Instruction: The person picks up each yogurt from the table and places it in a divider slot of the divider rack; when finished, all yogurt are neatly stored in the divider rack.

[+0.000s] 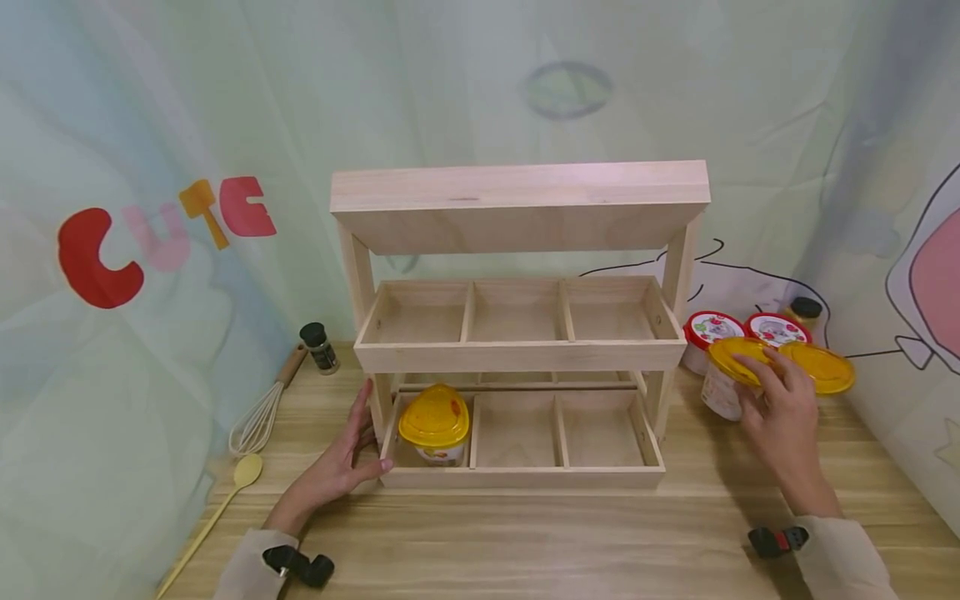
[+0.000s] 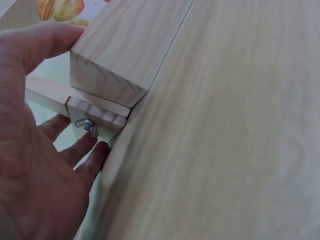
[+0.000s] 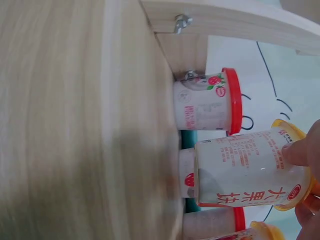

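Observation:
My right hand (image 1: 783,417) grips a white cup with a yellow lid (image 3: 245,167) by its lid end. The cup is tilted in the head view and overlaps other cups at the right of the wooden rack. My left hand (image 1: 341,467) rests against the left side of the two-tier wooden rack (image 1: 525,479), thumb at the lower tray's front corner, fingers spread along its side near a wing nut (image 2: 87,125). Another yellow-lidded cup (image 1: 437,421) stands in the lower tray's left compartment.
Two red-lidded cups (image 1: 714,327), another yellow lid (image 1: 821,367) and a dark-capped jar (image 1: 806,310) cluster at the right. To the left lie a whisk (image 1: 258,417) and a long yellow spoon (image 1: 246,471), with a small black-capped bottle (image 1: 320,348) behind them.

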A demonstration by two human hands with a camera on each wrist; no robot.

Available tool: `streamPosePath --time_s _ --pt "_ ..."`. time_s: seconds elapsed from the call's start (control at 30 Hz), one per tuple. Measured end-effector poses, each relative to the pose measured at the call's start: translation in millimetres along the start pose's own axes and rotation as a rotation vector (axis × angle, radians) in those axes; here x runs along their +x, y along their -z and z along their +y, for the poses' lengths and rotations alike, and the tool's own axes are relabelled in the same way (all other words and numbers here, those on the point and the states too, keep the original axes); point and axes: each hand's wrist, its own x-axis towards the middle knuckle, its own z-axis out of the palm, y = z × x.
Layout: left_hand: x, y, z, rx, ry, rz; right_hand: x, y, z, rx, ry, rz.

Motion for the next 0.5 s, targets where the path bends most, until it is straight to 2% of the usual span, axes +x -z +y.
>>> streamPosePath --time_s 0.23,0.5 --pt "0.5 -0.9 0.5 -0.009 -0.008 -0.007 -0.7 5.3 -7.4 0.018 0.034 0.036" --pt "-0.1 -0.6 0.0 -0.005 0.006 -0.004 -6.3 17.8 -22.3 0.027 0.016 0.014"
